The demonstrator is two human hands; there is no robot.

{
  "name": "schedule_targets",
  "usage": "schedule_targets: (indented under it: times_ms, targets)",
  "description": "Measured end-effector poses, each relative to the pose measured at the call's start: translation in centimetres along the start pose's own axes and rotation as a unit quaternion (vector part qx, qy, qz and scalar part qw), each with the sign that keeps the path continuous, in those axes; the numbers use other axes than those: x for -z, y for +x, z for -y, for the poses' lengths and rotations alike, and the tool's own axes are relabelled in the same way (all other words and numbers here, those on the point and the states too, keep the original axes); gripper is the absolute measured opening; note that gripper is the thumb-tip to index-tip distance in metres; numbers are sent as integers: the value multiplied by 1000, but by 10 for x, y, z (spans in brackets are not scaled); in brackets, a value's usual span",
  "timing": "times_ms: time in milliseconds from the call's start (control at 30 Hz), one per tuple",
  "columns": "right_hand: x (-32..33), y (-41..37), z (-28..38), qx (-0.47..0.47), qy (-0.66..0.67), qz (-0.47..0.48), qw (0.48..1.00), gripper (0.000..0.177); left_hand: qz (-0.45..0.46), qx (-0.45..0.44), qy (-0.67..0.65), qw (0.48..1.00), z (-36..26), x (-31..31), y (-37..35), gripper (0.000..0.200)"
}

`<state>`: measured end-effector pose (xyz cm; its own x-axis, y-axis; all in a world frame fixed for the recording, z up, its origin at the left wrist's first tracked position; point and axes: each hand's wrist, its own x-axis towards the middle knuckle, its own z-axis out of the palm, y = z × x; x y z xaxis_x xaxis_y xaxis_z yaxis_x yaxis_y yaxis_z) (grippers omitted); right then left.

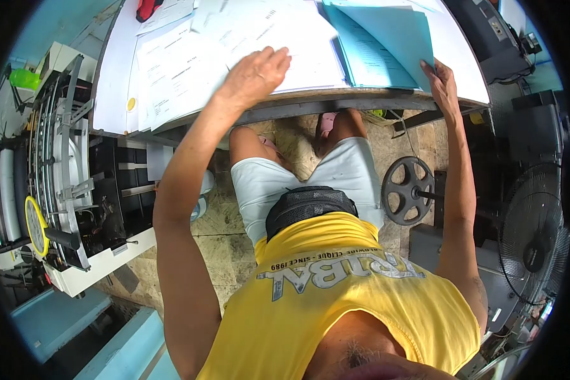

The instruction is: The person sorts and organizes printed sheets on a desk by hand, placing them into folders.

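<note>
Over the white printed sheets (177, 73) spread on the table, my left hand (256, 73) is held palm down with its fingers loosely bent. Nothing shows in its grasp, though its palm side is hidden. My right hand (442, 82) pinches the near right edge of a blue sheet (386, 28) between thumb and fingers. That sheet is lifted and curled back at an angle. Beneath it lies another blue printed sheet (370, 63), on top of a stack beside the white papers.
The white table (115, 82) has a dark front edge close to my knees. A yellow round piece (131, 104) lies at its left, a red item (147, 9) at the far left. A black handwheel (408, 190) and a fan (533, 234) stand right; a metal-railed machine (63, 145) stands left.
</note>
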<state>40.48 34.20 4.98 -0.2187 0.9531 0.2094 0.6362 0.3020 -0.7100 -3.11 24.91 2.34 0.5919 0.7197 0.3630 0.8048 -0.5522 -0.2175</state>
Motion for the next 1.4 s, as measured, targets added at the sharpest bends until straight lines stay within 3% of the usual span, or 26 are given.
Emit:
schedule_targets:
  times_ms: [133, 367, 400, 467, 500, 533, 667, 833, 967, 1067, 1100, 1167, 1200, 1233, 1267, 1300, 1333, 1400]
  targets:
    - [1, 3, 6, -19, 20, -58, 998, 39, 31, -8, -45, 998, -22, -5, -9, 33]
    - [-40, 37, 46, 192, 1, -117, 974, 31, -52, -30, -23, 998, -33, -15, -25, 21]
    - [-55, 45, 58, 178, -21, -113, 977, 26, -64, -36, -7, 997, -31, -17, -26, 20]
    - [-86, 56, 76, 260, -125, -139, 947, 26, -76, -33, -19, 996, -31, -16, -25, 16]
    - [-97, 50, 101, 222, -157, -69, 960, 35, -81, -31, -25, 996, -32, -15, -25, 14]
    - [-113, 49, 113, 261, -212, -55, 940, 35, -83, -16, -42, 996, -33, -15, -25, 13]
    - [-158, 31, 128, 321, -297, 95, 894, 22, -99, 41, -103, 989, -33, -9, -18, 10]
    - [-159, 11, 125, 376, -240, 117, 887, 17, -88, 116, -79, 986, -39, 9, -19, 10]
    - [-156, 11, 125, 363, -218, 144, 894, 26, -132, 65, 40, 988, -46, 15, -12, 13]
    - [-161, -5, 130, 451, -93, -88, 883, 27, -83, 6, 59, 995, -38, 24, -5, 6]
    - [-153, -18, 133, 435, -68, -135, 888, 20, -86, 5, 41, 995, -34, 12, -7, 4]
    - [-165, -85, 109, 338, -48, -87, 936, 16, -99, 5, 34, 994, -31, 6, -6, 2]
    - [-180, -114, 111, 293, 10, -26, 956, 16, -105, 6, 33, 994, -28, 5, -5, 2]
    - [-230, -141, 79, 143, 17, 74, 987, 25, -111, 0, 36, 993, -25, 7, -2, 1]
    - [-262, -153, 58, -67, 16, 231, 971, 49, -115, -4, 36, 993, -26, 9, 0, 1]
    - [-327, -161, -4, -139, 28, 268, 953, 69, -117, -8, 34, 992, -29, 11, 0, 1]
    - [-375, -148, -51, -294, -1, 340, 893, 72, -111, -11, 34, 993, -31, 12, -1, 1]
    - [-398, -136, -41, -395, 135, 346, 840, 72, -102, -15, 42, 994, -29, 15, 0, 1]
